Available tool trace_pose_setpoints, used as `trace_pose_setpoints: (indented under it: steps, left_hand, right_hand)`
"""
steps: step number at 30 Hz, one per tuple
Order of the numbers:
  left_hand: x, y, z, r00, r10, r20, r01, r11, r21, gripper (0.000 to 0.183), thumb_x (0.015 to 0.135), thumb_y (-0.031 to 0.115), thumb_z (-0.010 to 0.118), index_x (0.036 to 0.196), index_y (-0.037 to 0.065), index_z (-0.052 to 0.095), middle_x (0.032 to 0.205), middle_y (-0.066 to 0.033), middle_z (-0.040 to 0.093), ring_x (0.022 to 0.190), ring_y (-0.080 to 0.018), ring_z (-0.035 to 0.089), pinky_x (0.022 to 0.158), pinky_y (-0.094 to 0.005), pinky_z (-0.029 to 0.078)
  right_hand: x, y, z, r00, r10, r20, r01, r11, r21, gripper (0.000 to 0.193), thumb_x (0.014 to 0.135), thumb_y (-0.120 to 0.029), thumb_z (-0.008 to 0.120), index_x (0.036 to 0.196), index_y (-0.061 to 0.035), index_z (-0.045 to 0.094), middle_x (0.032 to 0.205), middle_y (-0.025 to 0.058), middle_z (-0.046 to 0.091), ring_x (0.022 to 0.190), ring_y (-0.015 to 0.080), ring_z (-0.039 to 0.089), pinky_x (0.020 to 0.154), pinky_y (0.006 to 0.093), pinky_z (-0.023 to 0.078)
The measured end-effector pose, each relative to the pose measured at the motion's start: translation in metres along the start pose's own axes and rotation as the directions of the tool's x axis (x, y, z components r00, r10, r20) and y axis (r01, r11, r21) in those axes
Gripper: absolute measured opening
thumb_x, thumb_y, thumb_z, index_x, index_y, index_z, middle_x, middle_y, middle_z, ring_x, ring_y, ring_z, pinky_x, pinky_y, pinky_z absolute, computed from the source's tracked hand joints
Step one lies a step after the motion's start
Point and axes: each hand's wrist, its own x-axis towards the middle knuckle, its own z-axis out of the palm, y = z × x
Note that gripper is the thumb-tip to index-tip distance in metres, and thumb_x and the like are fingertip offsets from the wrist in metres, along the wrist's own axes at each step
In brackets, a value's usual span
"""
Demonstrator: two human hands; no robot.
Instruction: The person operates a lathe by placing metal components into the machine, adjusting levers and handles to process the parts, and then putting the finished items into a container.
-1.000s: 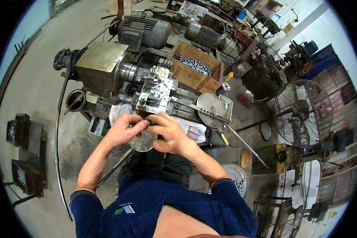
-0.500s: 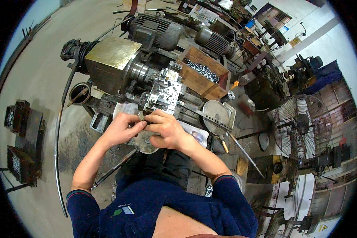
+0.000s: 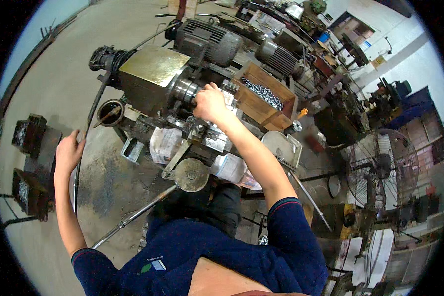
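My right hand [image 3: 210, 103] is at the front of the lathe's shiny spindle chuck [image 3: 186, 91], its fingers bent together. Whatever it pinches there is hidden by the fingers. Out to the left, my left hand [image 3: 69, 150] is beside the long metal lever [image 3: 96, 96], with thumb and forefinger apart. Whether it touches the bar is unclear. Below the right forearm lies the chip-strewn metal tool slide [image 3: 217, 140]. A boxy headstock with a brass-coloured top plate [image 3: 154, 65] stands behind the chuck.
A wooden box [image 3: 266, 93] of small metal parts sits behind the slide. Two dark bins [image 3: 29, 197] of parts stand at far left. A round plate [image 3: 192, 174] with a long handle is near my legs. A motor [image 3: 209, 42] and a caged fan [image 3: 383, 163] are farther off.
My hands, together in front of the slide before, have parted. The right has moved up to the chuck, the left out to the lever. The whole view has shifted slightly.
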Motion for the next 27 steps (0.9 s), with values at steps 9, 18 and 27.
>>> trace_pose_setpoints:
  steps: [9, 18, 27]
  left_hand:
    - [-0.08, -0.049, 0.057, 0.843, -0.33, 0.424, 0.532, 0.626, -0.571, 0.03, 0.082, 0.022, 0.063, 0.091, -0.006, 0.057, 0.066, -0.0135, 0.06, 0.065, -0.0265, 0.063, 0.059, -0.0389, 0.047]
    - [-0.069, -0.064, 0.066, 0.909, -0.389, 0.148, 0.373, 0.919, 0.125, 0.025, 0.075, 0.013, 0.058, 0.095, -0.003, 0.059, 0.085, -0.0216, 0.063, 0.082, -0.0382, 0.061, 0.073, -0.0448, 0.048]
    - [0.001, -0.219, 0.054, 0.996, -0.039, -0.081, 0.073, 0.879, 0.472, 0.009, 0.071, 0.006, 0.057, 0.079, 0.004, 0.054, 0.078, -0.0137, 0.059, 0.073, -0.0309, 0.061, 0.065, -0.0394, 0.049]
  right_hand:
    - [0.008, 0.009, 0.033, 0.995, -0.043, -0.094, 0.053, 0.993, 0.109, 0.026, 0.049, -0.023, 0.066, 0.071, -0.0096, 0.07, 0.077, 0.0065, 0.064, 0.086, 0.0265, 0.057, 0.085, 0.0346, 0.044]
    - [0.011, 0.008, 0.032, 1.0, -0.003, -0.021, 0.006, 0.985, 0.175, 0.03, 0.051, -0.022, 0.064, 0.076, -0.0083, 0.071, 0.082, 0.0082, 0.065, 0.089, 0.0281, 0.057, 0.081, 0.0352, 0.047]
    - [0.012, -0.001, 0.011, 0.995, 0.033, 0.09, -0.043, 0.993, 0.111, 0.03, 0.053, -0.022, 0.063, 0.078, -0.0078, 0.071, 0.088, 0.0066, 0.064, 0.096, 0.0285, 0.054, 0.088, 0.0387, 0.042]
